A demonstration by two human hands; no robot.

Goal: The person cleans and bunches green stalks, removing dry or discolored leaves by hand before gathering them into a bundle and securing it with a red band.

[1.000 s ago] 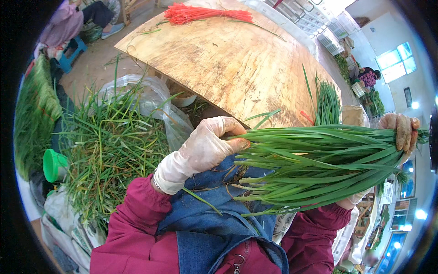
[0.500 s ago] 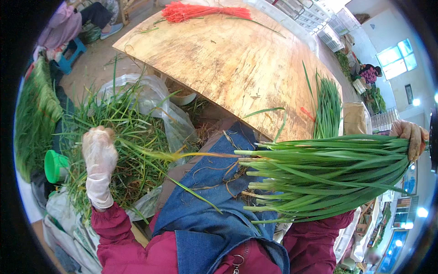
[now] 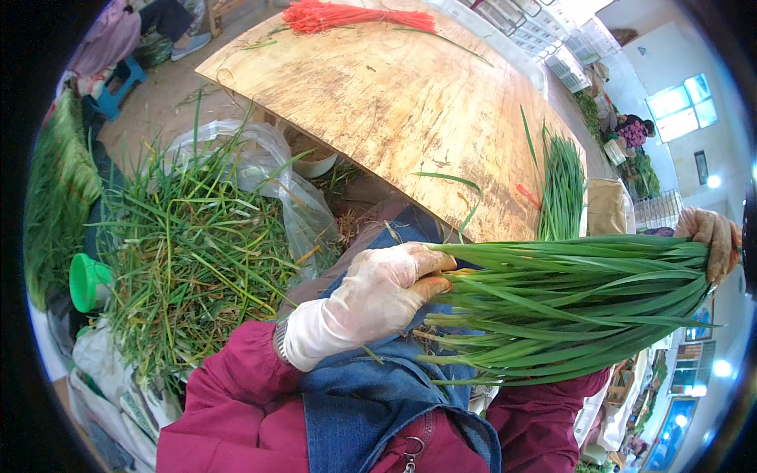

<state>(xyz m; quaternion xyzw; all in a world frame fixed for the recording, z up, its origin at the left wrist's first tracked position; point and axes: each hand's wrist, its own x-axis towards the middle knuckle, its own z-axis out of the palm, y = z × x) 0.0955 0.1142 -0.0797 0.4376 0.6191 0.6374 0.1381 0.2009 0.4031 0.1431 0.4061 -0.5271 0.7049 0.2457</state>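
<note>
And our left hand (image 3: 378, 290) is back from the loose pile (image 3: 197, 268), grip nearly closed at the stem ends, catch unclear: picking seemingly resumes! Our right hand (image 3: 711, 243) keeps its grip wrapped round the green bunch (image 3: 576, 307), near the worktop (image 3: 378, 118).
</note>
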